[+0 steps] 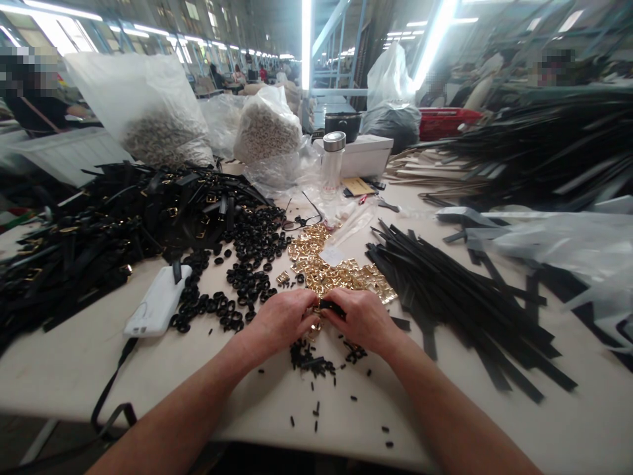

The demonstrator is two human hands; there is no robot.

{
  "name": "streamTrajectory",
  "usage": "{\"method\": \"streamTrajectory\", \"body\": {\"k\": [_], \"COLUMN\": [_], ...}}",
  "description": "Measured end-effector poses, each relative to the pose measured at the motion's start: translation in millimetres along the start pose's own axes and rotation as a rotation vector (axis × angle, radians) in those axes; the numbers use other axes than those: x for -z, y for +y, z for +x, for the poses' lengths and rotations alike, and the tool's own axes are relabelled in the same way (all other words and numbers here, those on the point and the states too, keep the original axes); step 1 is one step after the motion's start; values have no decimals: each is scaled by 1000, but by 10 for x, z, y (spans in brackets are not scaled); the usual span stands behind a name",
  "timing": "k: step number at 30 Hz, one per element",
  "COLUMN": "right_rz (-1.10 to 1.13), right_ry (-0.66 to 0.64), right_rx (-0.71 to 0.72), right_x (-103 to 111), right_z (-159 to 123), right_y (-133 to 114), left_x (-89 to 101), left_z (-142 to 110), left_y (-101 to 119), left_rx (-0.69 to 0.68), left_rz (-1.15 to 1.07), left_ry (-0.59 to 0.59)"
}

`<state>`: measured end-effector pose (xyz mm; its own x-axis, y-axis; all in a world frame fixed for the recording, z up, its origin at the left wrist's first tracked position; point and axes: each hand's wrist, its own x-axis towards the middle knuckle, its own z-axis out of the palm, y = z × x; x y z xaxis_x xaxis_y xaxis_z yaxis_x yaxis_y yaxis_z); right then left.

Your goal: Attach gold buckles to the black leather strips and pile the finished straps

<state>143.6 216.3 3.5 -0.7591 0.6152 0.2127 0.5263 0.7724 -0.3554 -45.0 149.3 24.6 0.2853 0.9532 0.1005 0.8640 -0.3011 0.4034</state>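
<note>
My left hand [284, 318] and my right hand [363, 320] meet over the table, fingers pinched close together. Between them is a black strap [332, 306], which my right hand grips. A small gold piece, likely a buckle [319, 307], shows at my left fingertips, partly hidden by the fingers. Just beyond my hands lies a heap of gold buckles [341, 274]. Black strap loops [252, 264] are piled to the left. Under my hands are small black bits [312, 361], scattered toward the table's near edge.
Flat black straps [459, 303] fan out on the right. Finished-looking buckled straps [148, 218] heap up on the left, near a white power bank [158, 302] with a black cord. Behind stand a glass bottle [333, 165], eyeglasses [302, 218] and filled plastic bags [270, 128].
</note>
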Motion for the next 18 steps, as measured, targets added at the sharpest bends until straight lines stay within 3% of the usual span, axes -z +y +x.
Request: {"method": "streamTrajectory", "body": {"k": [18], "right_rz": [-5], "right_ry": [7], "right_rx": [12], "right_x": [-2], "right_z": [-3], "right_y": [6], "left_x": [-23], "left_z": [-4], "left_y": [-19], "left_rx": [-16], "left_rz": [6], "left_ry": [4]}}
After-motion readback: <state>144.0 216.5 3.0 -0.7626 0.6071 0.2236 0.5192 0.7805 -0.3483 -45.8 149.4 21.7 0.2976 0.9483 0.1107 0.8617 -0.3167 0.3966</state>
